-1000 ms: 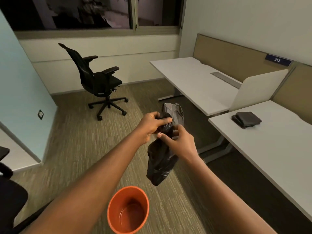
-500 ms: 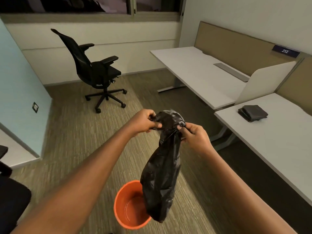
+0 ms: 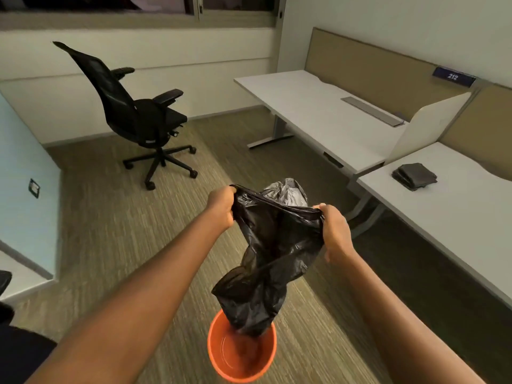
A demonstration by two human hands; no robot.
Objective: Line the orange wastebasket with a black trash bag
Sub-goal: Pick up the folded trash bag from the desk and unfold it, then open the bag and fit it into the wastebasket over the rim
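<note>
The orange wastebasket point(image 3: 221, 358) stands upright on the carpet near the bottom centre, its inside bare. Above it hangs a black trash bag point(image 3: 273, 253), its mouth stretched wide between my hands. My left hand point(image 3: 221, 207) grips the left side of the bag's rim. My right hand point(image 3: 333, 228) grips the right side of the rim. The bag's lower end dangles over the far rim of the wastebasket and just into its opening.
A black office chair point(image 3: 144, 117) stands on the carpet at the back left. White desks point(image 3: 318, 106) run along the right, and a stack of folded black bags point(image 3: 414, 177) lies on the nearer desk point(image 3: 457, 217). Part of another chair point(image 3: 5, 281) shows at the left edge.
My hands have pulled apart and opened the bag's mouth wide. The bag's bottom has dropped to the wastebasket's opening.
</note>
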